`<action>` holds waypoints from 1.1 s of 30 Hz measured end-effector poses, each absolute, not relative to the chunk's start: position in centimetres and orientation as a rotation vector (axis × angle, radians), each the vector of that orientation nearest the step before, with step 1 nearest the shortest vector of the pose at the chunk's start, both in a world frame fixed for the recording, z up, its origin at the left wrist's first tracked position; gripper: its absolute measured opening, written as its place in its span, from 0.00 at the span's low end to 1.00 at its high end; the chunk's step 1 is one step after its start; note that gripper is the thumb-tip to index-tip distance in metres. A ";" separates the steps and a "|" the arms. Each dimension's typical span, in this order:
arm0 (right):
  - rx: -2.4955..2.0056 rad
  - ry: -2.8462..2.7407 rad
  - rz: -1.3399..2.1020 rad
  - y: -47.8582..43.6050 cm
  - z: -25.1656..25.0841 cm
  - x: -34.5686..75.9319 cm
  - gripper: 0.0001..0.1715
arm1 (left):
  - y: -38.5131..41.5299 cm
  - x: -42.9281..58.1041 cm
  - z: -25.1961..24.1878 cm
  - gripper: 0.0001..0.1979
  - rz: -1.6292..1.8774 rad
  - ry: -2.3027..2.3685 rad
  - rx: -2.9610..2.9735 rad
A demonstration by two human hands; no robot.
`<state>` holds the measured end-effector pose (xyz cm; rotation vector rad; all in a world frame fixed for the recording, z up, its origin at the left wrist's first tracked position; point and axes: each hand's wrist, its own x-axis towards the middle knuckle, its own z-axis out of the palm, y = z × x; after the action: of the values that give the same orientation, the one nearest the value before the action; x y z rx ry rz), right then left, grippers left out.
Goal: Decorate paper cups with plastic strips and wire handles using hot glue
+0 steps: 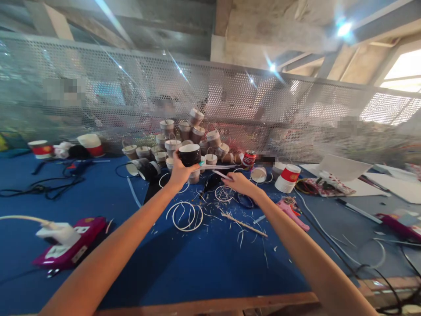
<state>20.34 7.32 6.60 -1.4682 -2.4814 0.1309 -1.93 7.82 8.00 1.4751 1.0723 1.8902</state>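
My left hand [180,172] is stretched far over the blue table [184,263] and grips a black paper cup with a white rim [190,154], holding it just in front of a heap of small paper-cup baskets [187,136]. My right hand [237,182] is closed on a thin white strip [217,167] that reaches toward the cup. White paper rings [184,216] and trimmings lie under both hands.
A pink power strip with a white plug [67,245] sits at the left. Red-and-white cups [288,177], a red can [249,158], a pink glue gun [291,211], a thin stick [245,224] and cables lie around. A perforated metal screen [296,109] backs the table.
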 end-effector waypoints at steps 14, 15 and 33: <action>-1.367 -2.201 -0.603 2.7 8.7 24.2 0.34 | 4.8 3.1 0.2 0.40 1.046 0.815 1.730; -1.347 -2.220 -0.572 2.7 8.2 24.2 0.33 | 4.9 3.0 0.0 0.42 1.042 0.829 1.755; -1.301 -2.057 -0.500 1.0 4.6 22.5 0.23 | 0.8 3.2 9.0 0.20 0.745 1.070 2.523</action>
<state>22.49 0.97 4.59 -1.3009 -2.0573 -0.4998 3.23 0.76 9.01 2.5235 1.0697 0.7453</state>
